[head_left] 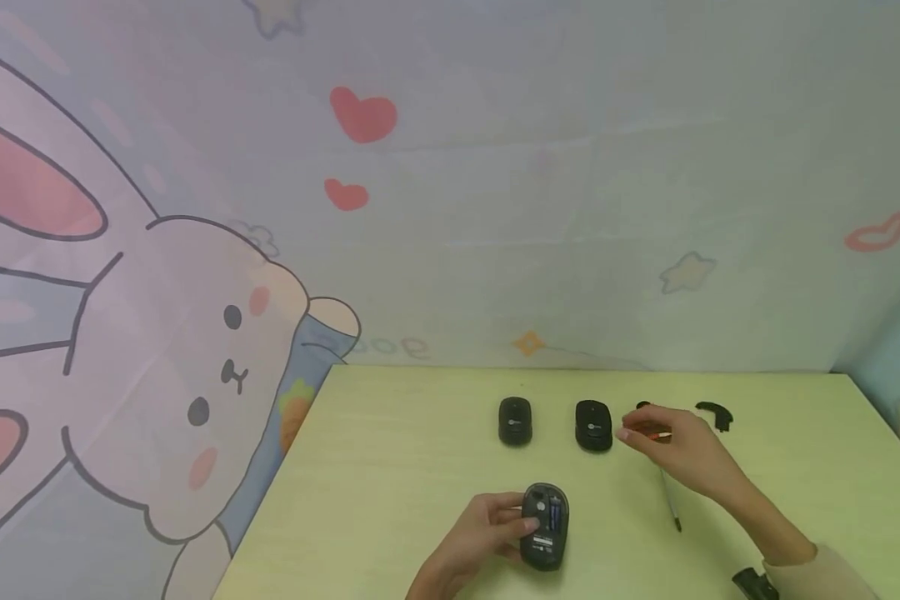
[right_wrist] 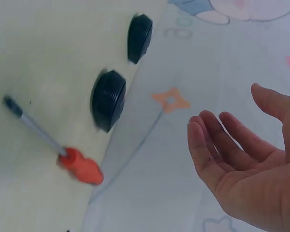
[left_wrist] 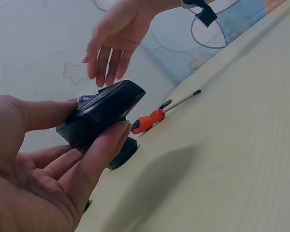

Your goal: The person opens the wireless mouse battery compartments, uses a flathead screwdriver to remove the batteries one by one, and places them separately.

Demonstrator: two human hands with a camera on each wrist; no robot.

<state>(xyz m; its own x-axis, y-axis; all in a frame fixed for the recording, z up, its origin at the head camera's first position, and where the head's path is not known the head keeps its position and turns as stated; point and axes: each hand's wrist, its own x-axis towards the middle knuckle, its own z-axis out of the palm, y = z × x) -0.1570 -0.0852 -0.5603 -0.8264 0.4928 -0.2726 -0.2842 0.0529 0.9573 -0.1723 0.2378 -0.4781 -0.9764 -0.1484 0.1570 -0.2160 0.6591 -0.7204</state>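
Observation:
My left hand [head_left: 487, 529] grips a black computer mouse [head_left: 545, 546], its underside turned up so that a battery [head_left: 555, 513] shows in the uncovered compartment. In the left wrist view the thumb lies by the blue-labelled battery [left_wrist: 86, 98], with the fingers under the mouse [left_wrist: 104, 113]. My right hand [head_left: 678, 446] hovers over the table with bent, relaxed fingers and nothing in it. Below that hand lies a screwdriver [head_left: 670, 500] with an orange handle [right_wrist: 82, 166]. In the right wrist view the hand [right_wrist: 251, 164] is well apart from the screwdriver.
Two more black mice, a left mouse [head_left: 515, 421] and a right mouse [head_left: 593, 426], rest at the back of the pale table [head_left: 390, 467]. A curved black cover piece [head_left: 716, 414] lies at the far right. Behind the table hangs a printed cloth [head_left: 495, 250].

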